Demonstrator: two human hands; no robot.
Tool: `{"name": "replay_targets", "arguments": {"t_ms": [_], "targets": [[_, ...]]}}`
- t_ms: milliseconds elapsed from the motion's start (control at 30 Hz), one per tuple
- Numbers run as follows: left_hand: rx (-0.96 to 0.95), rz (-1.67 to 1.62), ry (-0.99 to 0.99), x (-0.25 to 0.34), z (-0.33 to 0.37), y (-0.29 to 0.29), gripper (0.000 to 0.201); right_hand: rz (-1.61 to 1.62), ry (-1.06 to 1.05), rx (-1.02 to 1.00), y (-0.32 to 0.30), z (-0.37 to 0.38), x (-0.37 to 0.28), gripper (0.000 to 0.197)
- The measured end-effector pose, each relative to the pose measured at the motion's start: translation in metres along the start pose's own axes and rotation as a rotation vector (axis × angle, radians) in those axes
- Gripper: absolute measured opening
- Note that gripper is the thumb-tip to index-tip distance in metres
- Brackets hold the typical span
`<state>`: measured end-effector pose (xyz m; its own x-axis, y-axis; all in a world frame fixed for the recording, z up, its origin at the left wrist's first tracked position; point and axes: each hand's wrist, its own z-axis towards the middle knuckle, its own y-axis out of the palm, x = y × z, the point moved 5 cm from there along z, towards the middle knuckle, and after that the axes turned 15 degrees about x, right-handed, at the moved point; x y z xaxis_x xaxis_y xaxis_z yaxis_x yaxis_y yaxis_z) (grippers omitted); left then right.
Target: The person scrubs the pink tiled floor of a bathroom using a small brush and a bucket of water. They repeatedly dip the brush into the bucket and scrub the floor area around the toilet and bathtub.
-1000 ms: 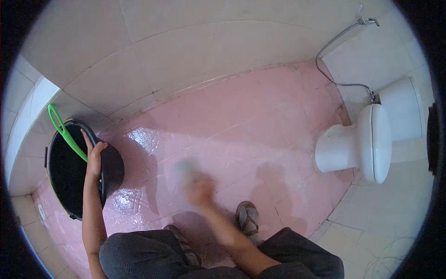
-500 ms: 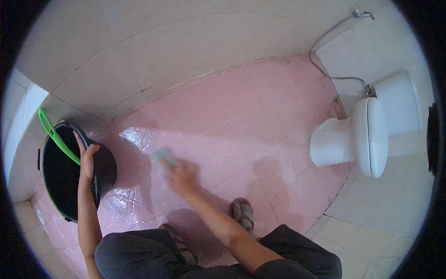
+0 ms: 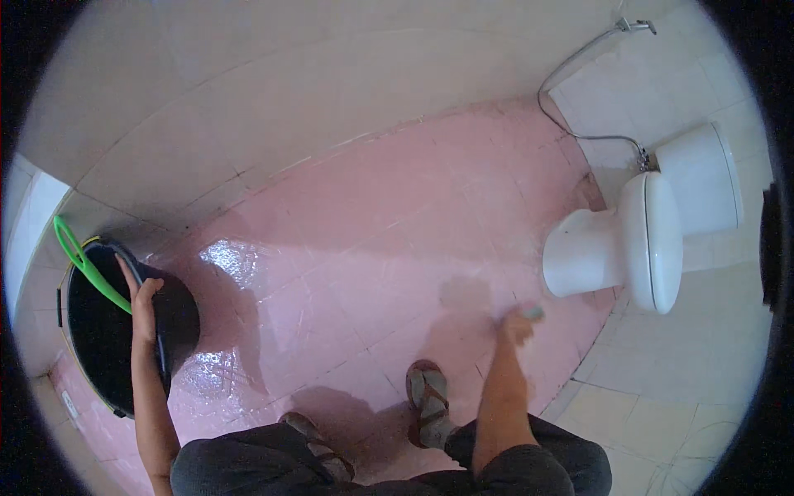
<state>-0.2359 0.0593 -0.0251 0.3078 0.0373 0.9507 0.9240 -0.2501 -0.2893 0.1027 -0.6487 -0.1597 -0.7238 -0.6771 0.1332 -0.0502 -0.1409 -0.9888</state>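
Observation:
At the left stands a black bucket [image 3: 99,331], tilted a little. My left hand [image 3: 142,310] grips its right rim, thumb outside and fingers reaching over the edge. A bright green long handle with a loop end [image 3: 91,269] sticks out over the bucket's far rim; its lower end is hidden inside. On the right, my right hand [image 3: 517,326] is low over the pink tiled floor, closed around a small pale green thing [image 3: 533,312]. Blur hides what kind of thing that is. The hand is just left of the toilet's base.
A white toilet [image 3: 657,244] with its lid down stands at the right, a hose sprayer [image 3: 637,26] on the wall behind it. The pink floor [image 3: 389,198] shines wet beside the bucket. My sandalled feet [image 3: 428,393] are at the near middle. A pale tiled wall [image 3: 273,99] runs along the far side.
My right hand has swept from the middle of the floor far to the right with the pale green thing. My left hand stays on the bucket rim; the view has shifted slightly.

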Motion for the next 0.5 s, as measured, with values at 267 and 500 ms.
{"name": "replay_targets", "arguments": {"t_ms": [267,500], "targets": [[-0.009,0.077,0.028,-0.008,0.011,-0.012,0.092,0.702,-1.458,-0.033,-0.081,-0.379,-0.18,0.071],[0.041,0.431,0.299,0.008,0.003,0.007,0.099,0.793,-1.572,-0.003,-0.102,-0.439,-0.163,0.077]]}}
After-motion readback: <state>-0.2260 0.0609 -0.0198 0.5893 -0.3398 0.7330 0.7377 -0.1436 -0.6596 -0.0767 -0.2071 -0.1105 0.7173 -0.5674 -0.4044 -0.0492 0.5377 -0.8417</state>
